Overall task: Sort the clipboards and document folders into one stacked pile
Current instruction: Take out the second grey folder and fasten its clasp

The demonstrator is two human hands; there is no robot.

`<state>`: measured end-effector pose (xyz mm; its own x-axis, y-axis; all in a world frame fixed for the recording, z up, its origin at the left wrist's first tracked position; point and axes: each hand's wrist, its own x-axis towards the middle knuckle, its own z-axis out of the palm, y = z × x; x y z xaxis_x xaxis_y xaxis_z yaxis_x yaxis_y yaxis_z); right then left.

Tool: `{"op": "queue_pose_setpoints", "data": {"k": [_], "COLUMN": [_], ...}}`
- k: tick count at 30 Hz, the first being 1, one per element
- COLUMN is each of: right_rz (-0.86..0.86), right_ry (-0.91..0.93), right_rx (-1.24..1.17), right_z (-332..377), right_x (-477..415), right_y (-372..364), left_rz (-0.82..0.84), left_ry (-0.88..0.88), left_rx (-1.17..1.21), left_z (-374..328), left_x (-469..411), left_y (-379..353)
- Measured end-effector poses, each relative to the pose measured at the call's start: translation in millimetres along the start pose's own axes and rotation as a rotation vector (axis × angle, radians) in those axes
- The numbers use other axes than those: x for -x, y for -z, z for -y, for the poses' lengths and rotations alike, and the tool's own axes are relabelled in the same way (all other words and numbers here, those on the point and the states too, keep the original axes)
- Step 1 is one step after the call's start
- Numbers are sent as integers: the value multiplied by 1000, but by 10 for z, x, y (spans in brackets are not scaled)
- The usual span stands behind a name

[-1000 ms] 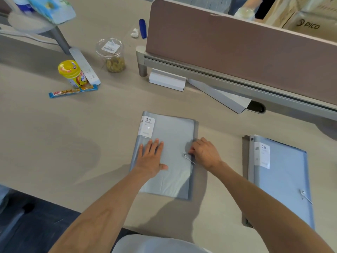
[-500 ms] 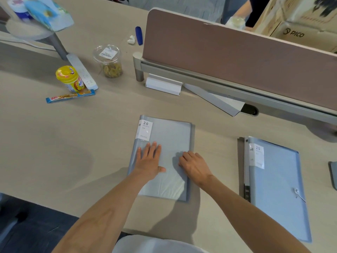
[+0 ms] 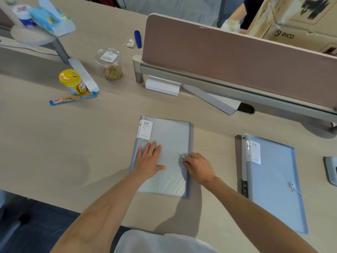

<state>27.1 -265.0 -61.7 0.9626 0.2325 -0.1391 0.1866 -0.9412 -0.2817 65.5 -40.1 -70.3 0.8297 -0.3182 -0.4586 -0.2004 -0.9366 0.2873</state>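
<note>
A grey document folder [image 3: 169, 136] with a "20 pockets" label lies flat on the desk in front of me. My left hand [image 3: 148, 159] rests palm down on its left half, fingers spread. My right hand [image 3: 198, 167] sits at the folder's right edge, its fingertips pinched at the small metal button clasp [image 3: 181, 155]. A second, bluer folder [image 3: 273, 181] with the same label lies flat to the right, apart from both hands, its string closure near the lower right edge.
A brown desk divider [image 3: 237, 64] runs along the back. A yellow-lidded tub [image 3: 72, 82], a candy bar [image 3: 73, 98], a clear jar [image 3: 109, 64] and a white power strip [image 3: 83, 73] stand at left. A grey object [image 3: 331, 170] pokes in at the right edge.
My right hand slid from the middle of the grey folder back to its right edge and now pinches at the clasp. My left hand stayed flat on the cover.
</note>
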Motion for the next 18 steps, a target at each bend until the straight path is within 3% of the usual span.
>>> {"op": "queue_pose_setpoints", "data": {"k": [4,7,11,14,16,18], "right_rz": [54,27,-41,-61,-49,-67], "right_ry": [-189,-423,-603,-757,-856,-856], "right_rx": [-225,-403,-653,-812,-908,-970], "right_z": [-6,-3,160,158,96,44], "right_x": [5,-76,-134,-103,-86,-68], "right_y": [134,114,123,141,165,240], "left_rz": [-227,-238,-268,-225,-113,-27], "left_ry": [121,288,344,447,383,283], "left_rx": [224,396,635,1169,1458,1586], "left_z": [150,273,333,337,329,261], "left_x": [108,127,54,87,140,177], "left_y": [58,117,159,247,303,390]}}
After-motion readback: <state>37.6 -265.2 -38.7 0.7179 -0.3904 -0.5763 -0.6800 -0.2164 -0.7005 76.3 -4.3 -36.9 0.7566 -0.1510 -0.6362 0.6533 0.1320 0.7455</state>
